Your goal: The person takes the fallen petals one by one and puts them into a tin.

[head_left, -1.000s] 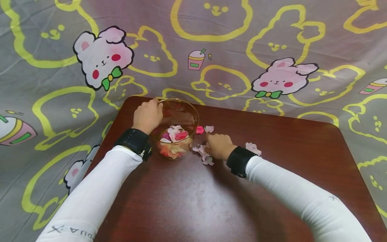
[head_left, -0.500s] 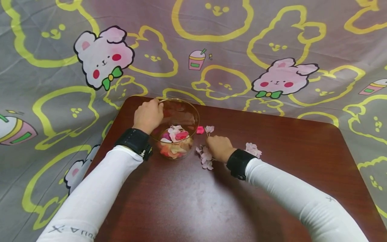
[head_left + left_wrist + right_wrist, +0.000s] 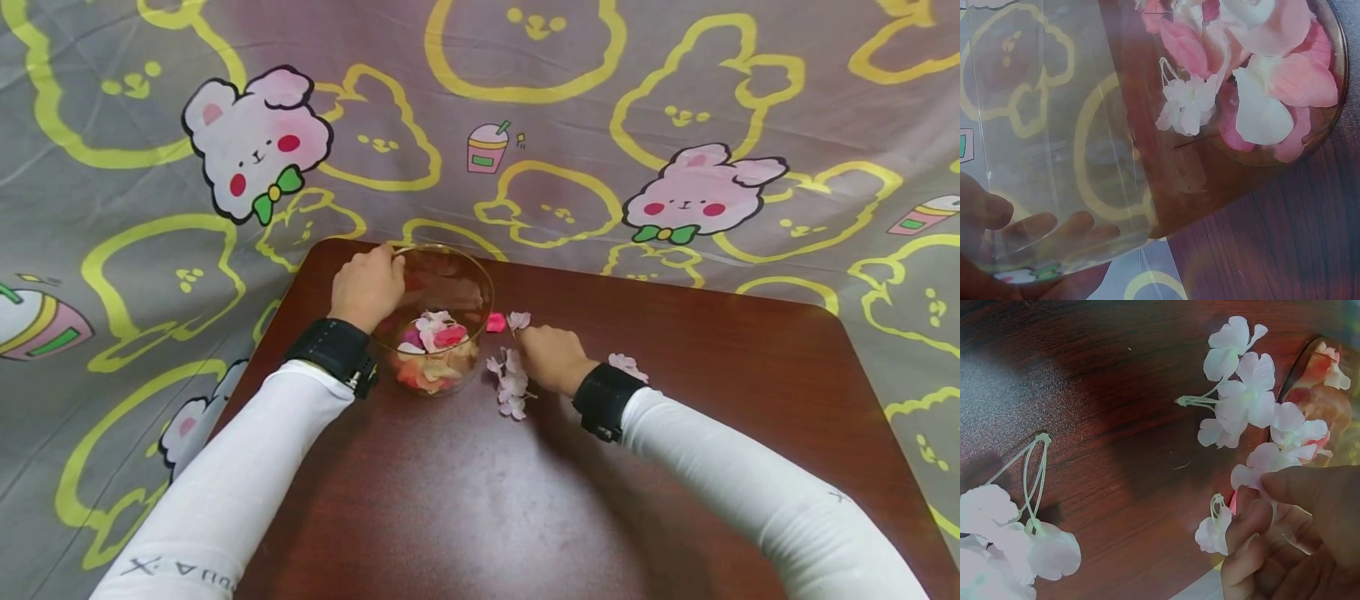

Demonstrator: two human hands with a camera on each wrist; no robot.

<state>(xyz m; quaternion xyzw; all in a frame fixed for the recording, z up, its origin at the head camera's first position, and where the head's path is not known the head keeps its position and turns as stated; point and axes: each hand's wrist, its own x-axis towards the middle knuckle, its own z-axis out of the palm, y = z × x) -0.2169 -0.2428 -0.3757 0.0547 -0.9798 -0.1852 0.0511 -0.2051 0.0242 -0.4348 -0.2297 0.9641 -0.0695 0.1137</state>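
My left hand point(image 3: 367, 287) grips the rim of a clear amber-tinted glass bowl point(image 3: 450, 287) at its left side. Its fingers show through the glass in the left wrist view. Pink, white and peach artificial petals point(image 3: 431, 367) lie in the bottom of the bowl, with a small white flower point(image 3: 1188, 106) among them. To the right of the bowl, my right hand point(image 3: 557, 358) is at a sprig of pale pink artificial flowers point(image 3: 512, 383). Thumb and index finger pinch one pale blossom point(image 3: 1263, 464) in the right wrist view.
A bright pink petal point(image 3: 496, 322) and a small pale flower point(image 3: 517, 320) lie behind the right hand. Another pale pink flower cluster point(image 3: 627, 365) lies to its right, partly covered by the wrist. The brown table point(image 3: 450, 500) meets a patterned curtain point(image 3: 555, 133) at the back.
My right hand has shifted slightly to the right, and more of the pale flower sprig shows at its left. The left hand and bowl have stayed in place.
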